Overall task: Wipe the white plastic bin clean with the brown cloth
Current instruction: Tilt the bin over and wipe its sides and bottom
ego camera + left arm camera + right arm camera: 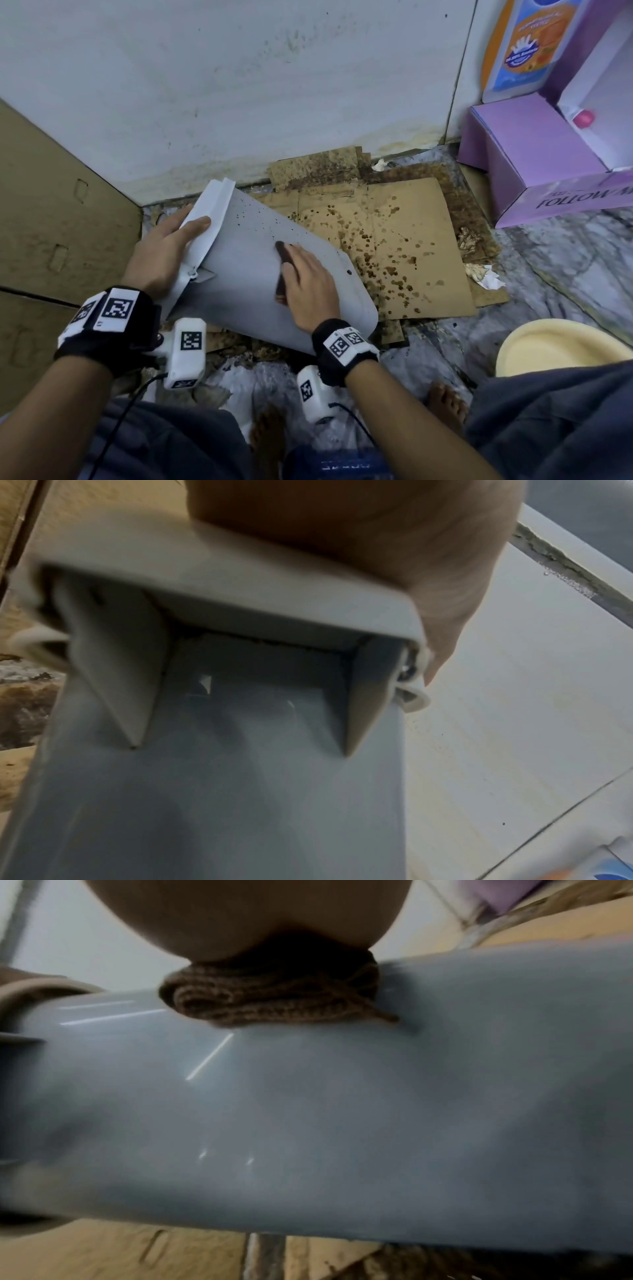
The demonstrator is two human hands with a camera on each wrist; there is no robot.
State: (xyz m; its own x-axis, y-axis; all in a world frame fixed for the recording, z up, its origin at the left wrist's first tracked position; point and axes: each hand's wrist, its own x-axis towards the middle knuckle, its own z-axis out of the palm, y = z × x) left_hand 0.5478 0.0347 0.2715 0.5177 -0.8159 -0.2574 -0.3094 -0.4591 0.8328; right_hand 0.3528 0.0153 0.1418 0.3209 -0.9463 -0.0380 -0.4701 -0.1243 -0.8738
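The white plastic bin [246,246] lies tilted on its side above the floor, with dark specks on its upper side. My left hand [164,246] grips the bin's rim, one digit lying over the white edge. My right hand [308,284] lies flat on the bin's side and presses the folded brown cloth [281,270] against it. Up close in the left wrist view are the rim and the bin wall [222,791], with my left hand [377,534] above them. In the right wrist view the brown cloth [274,1004] is bunched between my right hand [257,915] and the bin [342,1123].
Stained cardboard sheets [394,240] cover the floor under the bin, against a white wall. A large cardboard box [51,222] stands at the left and a purple box [531,161] at the right. A pale yellow basin [555,346] and crumpled paper [486,277] lie near my bare feet [445,401].
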